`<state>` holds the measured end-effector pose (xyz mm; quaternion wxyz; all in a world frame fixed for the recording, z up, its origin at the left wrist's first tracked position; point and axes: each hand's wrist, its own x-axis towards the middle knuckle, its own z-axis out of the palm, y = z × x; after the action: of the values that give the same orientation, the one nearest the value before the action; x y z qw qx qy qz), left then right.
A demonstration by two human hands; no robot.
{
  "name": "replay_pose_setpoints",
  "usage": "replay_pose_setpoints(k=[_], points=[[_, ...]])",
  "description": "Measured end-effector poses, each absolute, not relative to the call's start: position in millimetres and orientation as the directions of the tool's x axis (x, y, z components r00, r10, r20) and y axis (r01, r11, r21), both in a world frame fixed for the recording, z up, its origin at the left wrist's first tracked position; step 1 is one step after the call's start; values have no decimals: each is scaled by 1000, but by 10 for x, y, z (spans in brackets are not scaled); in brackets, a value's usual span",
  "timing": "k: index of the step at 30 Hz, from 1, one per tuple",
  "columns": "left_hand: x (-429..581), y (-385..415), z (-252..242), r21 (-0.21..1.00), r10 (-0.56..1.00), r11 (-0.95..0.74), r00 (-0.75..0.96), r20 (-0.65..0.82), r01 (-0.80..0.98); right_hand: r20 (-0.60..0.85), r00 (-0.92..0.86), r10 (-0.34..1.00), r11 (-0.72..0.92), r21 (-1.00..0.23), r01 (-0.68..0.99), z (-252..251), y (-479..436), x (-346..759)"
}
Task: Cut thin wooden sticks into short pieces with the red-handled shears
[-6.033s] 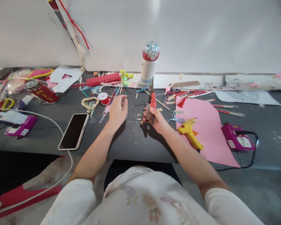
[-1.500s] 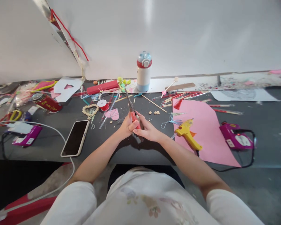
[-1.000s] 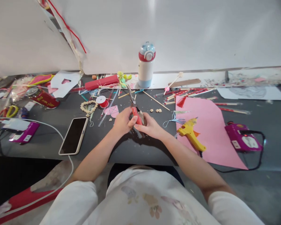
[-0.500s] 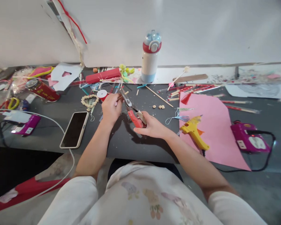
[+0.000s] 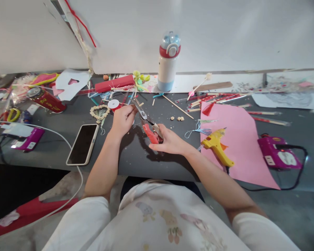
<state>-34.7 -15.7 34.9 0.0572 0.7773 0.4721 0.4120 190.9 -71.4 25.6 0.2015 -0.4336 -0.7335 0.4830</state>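
Note:
My right hand (image 5: 170, 140) is wrapped round the handles of a pair of pliers (image 5: 148, 131), with worn red grips and metal jaws that point away from me and to the left. My left hand (image 5: 122, 121) is closed in a pinch beside the jaw tips; whatever its fingers hold is too small and hidden to make out. A white-topped red spool (image 5: 113, 104) stands just behind the left hand. Left of that lies a heart-shaped ring of pale beads (image 5: 99, 113) with a tassel. Small pale wooden bits (image 5: 180, 119) are scattered right of the pliers.
A phone (image 5: 83, 144) lies left of my forearm. A white bottle (image 5: 167, 66) stands at the back. On the right, a yellow glue gun (image 5: 217, 146) rests on pink paper (image 5: 240, 136), beside a purple power box (image 5: 278, 153). A red can (image 5: 47, 100) lies tilted at left.
My left hand has turned and drawn slightly left and toward me, and the small stick seen at its fingers no longer shows. The pliers and right hand have hardly moved.

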Motion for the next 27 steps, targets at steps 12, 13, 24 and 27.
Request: replay_pose_setpoints(k=[12,13,24,27], points=[[-321,-163,357,505,850,-459,196,489,732,-144,-551,822,139,-887,439,201,-679,1917],[-313,-162,349,497,855,-446,191,482,744,-154,-550,821,125,-891,436,189,-674,1919],[-162,-177,194,782,878,-267,-193,438,563,-96,-551,829,-22,-990,140,159,-570,1925],[-17,-237,145,927,988,-151,19,154,343,-90,-584,807,-37,-994,103,200,-576,1924]])
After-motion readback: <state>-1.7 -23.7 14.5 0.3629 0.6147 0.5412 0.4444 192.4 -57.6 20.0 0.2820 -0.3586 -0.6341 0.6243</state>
